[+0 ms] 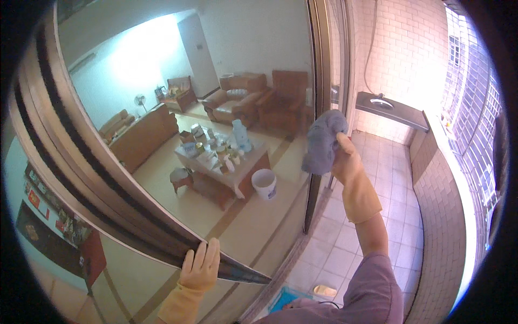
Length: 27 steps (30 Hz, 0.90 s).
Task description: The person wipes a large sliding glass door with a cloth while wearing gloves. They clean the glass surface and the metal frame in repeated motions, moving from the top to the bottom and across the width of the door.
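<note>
My right hand, in a pale yellow rubber glove, grips a bunched grey cloth. The cloth lies against the brown metal frame at the right side of a glass panel. My left hand, gloved alike, has its fingers slightly apart and laid across the lower part of another metal door frame. Its thumb is hidden. Through the glass show a low table crowded with bottles and containers, and a white bucket on the floor beside it.
A tiled balcony floor runs along the right, past a dark counter with a round basin. A barred window rises above the brick-patterned low wall. Below me are a slipper and a blue object.
</note>
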{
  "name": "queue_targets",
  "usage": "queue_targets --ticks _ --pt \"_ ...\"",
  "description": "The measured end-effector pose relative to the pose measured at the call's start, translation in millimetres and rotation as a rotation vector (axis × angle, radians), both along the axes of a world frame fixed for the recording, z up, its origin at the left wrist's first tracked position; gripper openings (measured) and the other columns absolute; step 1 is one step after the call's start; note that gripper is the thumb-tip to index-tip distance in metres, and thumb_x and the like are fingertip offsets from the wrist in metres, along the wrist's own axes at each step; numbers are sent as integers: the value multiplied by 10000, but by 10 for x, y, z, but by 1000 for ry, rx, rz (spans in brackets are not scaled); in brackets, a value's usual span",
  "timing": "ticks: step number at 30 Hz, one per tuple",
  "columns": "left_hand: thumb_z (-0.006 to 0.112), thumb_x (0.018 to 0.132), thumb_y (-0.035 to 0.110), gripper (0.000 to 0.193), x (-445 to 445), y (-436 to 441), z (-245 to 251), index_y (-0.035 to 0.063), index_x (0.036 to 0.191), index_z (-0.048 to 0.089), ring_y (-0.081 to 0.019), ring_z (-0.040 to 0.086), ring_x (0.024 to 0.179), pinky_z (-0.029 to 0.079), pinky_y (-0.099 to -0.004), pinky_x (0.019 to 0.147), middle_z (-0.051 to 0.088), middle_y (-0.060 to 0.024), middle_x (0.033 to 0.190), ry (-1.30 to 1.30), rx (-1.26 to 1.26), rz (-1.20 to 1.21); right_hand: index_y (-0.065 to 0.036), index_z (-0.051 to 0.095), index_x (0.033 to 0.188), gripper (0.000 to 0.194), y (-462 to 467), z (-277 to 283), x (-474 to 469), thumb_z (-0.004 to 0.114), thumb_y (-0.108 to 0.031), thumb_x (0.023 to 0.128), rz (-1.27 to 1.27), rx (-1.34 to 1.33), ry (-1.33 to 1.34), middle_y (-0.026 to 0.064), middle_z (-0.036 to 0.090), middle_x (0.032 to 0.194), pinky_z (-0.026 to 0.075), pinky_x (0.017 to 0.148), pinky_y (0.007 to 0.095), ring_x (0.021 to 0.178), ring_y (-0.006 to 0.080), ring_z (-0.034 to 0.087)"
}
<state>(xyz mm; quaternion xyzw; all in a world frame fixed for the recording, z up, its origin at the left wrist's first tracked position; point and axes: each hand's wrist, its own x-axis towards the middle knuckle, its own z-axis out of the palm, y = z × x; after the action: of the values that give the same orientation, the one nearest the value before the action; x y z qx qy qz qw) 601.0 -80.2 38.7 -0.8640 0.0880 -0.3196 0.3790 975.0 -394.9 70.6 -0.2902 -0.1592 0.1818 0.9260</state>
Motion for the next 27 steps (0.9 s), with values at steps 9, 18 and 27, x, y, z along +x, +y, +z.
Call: queue_targets --ticks 9,18,27 --pt "597 993 226 355 -72 3 14 60 1268 747 -216 669 1178 497 -402 948 709 -34 1316 17 -26 -46 -11 628 1365 408 462 1701 -471 737 -147 996 -532 11 -434 95 717 1250 560 984 372 1111 221 699" --pt "609 988 222 339 -25 -90 161 66 1255 747 -186 670 1156 487 -371 924 707 -12 1306 37 -40 -24 -32 725 873 372 1569 3618 -1111 913 -316 722 -1712 -179 -1371 188 642 1120 576 834 509 1090 404 649" --pt "593 1077 297 367 -52 -37 10 92 1341 745 -233 632 1346 456 -444 1123 677 -52 1474 19 15 23 -114 688 1210 371 2045 3702 -1205 770 -137 849 -1510 -182 -1641 109 650 1208 607 857 507 1067 362 693"
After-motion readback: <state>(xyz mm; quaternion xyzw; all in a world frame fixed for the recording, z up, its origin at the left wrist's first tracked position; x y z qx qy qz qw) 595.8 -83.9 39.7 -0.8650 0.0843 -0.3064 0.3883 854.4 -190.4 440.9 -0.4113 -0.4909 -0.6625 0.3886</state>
